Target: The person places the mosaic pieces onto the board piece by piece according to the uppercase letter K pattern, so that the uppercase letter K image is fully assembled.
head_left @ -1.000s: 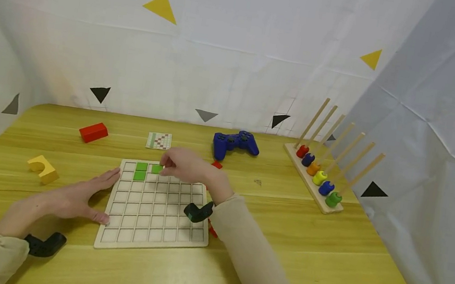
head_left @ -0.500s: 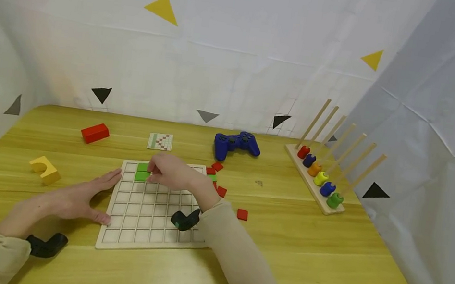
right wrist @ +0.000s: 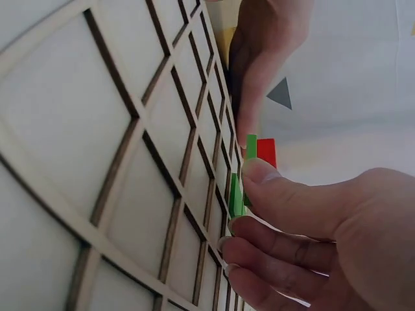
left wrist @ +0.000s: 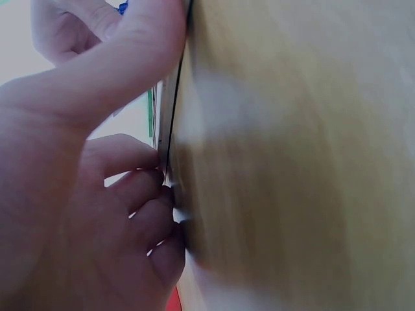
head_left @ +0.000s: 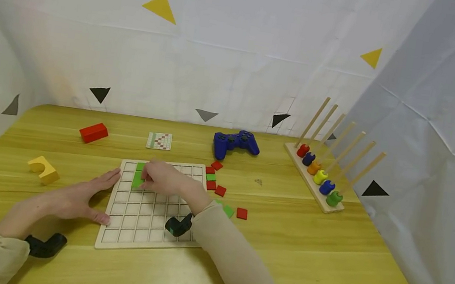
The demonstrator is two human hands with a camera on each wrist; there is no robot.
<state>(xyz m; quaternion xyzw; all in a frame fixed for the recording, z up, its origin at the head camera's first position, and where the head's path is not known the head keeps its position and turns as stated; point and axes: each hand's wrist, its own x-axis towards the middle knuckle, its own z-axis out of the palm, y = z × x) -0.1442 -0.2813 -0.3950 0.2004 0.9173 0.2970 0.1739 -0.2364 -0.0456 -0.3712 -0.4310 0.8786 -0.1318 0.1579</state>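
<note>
The green tile [right wrist: 251,148] sits between my right hand's [head_left: 167,178] thumb and fingers, on the left side of that grip, over the second column of the board [head_left: 144,222]. It shows edge-on, roughly level with the grid; I can't tell whether it touches. My right hand is nearer, reaching in from the right. My left hand [head_left: 71,197] lies spread, holding nothing, at the board's left edge.
</note>
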